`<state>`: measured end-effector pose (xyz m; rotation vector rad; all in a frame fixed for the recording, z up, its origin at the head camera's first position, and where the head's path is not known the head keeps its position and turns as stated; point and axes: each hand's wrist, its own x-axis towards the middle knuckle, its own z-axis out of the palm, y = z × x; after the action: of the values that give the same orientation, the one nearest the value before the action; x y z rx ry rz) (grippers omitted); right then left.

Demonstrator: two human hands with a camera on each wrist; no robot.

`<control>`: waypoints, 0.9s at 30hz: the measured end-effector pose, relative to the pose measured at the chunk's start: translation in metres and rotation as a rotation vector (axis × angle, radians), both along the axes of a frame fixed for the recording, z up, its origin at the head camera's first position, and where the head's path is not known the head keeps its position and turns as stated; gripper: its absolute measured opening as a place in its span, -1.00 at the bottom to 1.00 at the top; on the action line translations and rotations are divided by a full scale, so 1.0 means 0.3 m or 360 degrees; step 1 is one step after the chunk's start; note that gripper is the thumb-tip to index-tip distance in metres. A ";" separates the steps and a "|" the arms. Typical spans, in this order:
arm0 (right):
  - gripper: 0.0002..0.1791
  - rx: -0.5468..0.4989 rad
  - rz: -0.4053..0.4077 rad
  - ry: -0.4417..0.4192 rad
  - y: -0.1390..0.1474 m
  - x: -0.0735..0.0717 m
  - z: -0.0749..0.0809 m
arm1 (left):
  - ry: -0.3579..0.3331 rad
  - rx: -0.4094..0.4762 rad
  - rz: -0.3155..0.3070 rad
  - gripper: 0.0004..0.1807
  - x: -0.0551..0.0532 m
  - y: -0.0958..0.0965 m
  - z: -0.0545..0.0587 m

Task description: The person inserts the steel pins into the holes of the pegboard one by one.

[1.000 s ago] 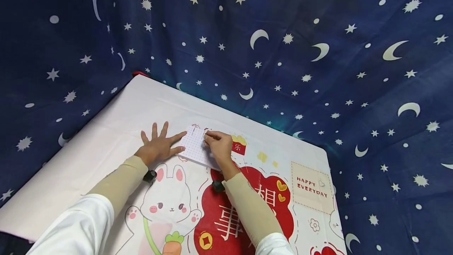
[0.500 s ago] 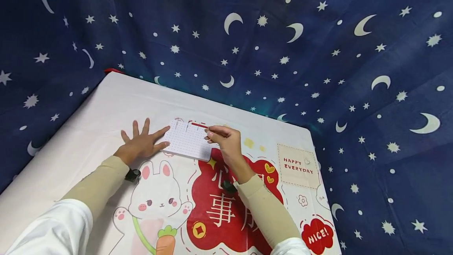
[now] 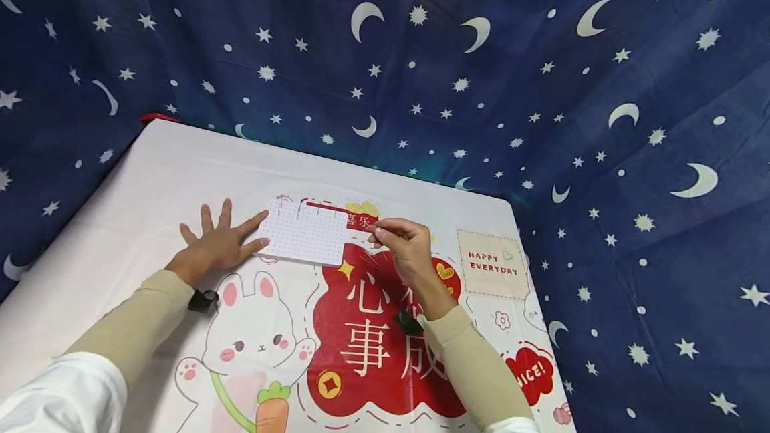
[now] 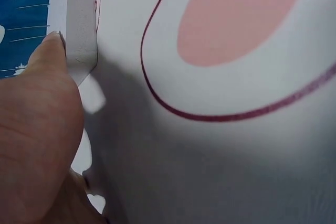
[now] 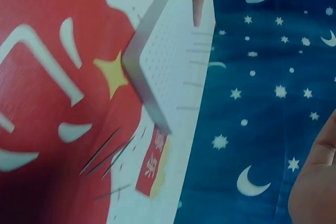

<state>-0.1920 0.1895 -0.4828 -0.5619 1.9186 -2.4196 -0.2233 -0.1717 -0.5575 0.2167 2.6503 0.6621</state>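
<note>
loose pins [image 5: 100, 151], right of white board [image 3: 303, 238], on table [image 3: 198, 166]; right hand [image 3: 409, 249], same side, grip narrow, any pin inside too small to confirm; left hand [image 3: 215, 246], splayed wide, touching board's left edge; upright pins [image 3: 299, 209], board's far side, could tilt if brushed.

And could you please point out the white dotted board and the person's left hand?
White dotted board [image 3: 305, 237], head view: middle of its top face.
Left hand [image 3: 219, 246], head view: back of the hand.
</note>
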 end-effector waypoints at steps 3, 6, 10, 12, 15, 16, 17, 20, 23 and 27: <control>-0.66 0.0025 -0.0005 -0.0009 0.022 -0.005 -0.011 | 0.0005 0.0002 0.0005 -0.07 0.007 -0.010 -0.003; -0.81 0.0129 -0.0082 -0.0067 0.053 -0.018 -0.037 | 0.0016 0.0002 0.0007 -0.06 0.007 -0.017 -0.009; -0.72 0.0353 -0.0266 -0.0250 0.105 -0.049 -0.102 | 0.0036 -0.0011 0.0003 -0.06 0.002 -0.013 -0.012; -0.67 0.0451 -0.0357 -0.0396 0.132 -0.065 -0.143 | 0.0040 -0.0014 0.0000 -0.06 -0.001 -0.006 -0.015; -0.66 0.0640 -0.0454 -0.0617 0.151 -0.091 -0.199 | 0.0048 -0.0012 0.0001 -0.07 -0.001 -0.007 -0.015; -0.67 0.0707 -0.0480 -0.0661 0.149 -0.098 -0.215 | 0.0049 -0.0011 0.0004 -0.07 0.000 -0.007 -0.016; -0.69 0.0775 -0.0506 -0.0702 0.147 -0.106 -0.231 | 0.0048 -0.0006 0.0010 -0.07 0.001 -0.008 -0.014; -0.73 0.0973 -0.0584 -0.0744 0.132 -0.119 -0.265 | 0.0049 -0.0011 0.0017 -0.08 0.007 -0.008 -0.005; -0.76 0.1056 -0.0647 -0.0750 0.113 -0.126 -0.276 | 0.0043 -0.0021 0.0023 -0.09 0.010 -0.009 0.007; -0.78 0.1137 -0.0685 -0.0755 0.101 -0.125 -0.283 | 0.0022 -0.0032 0.0022 -0.09 0.009 -0.005 0.011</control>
<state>-0.2296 0.2198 -0.5677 0.4409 2.5815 -1.5752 -0.2206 -0.1732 -0.5542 0.1980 2.6725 0.6405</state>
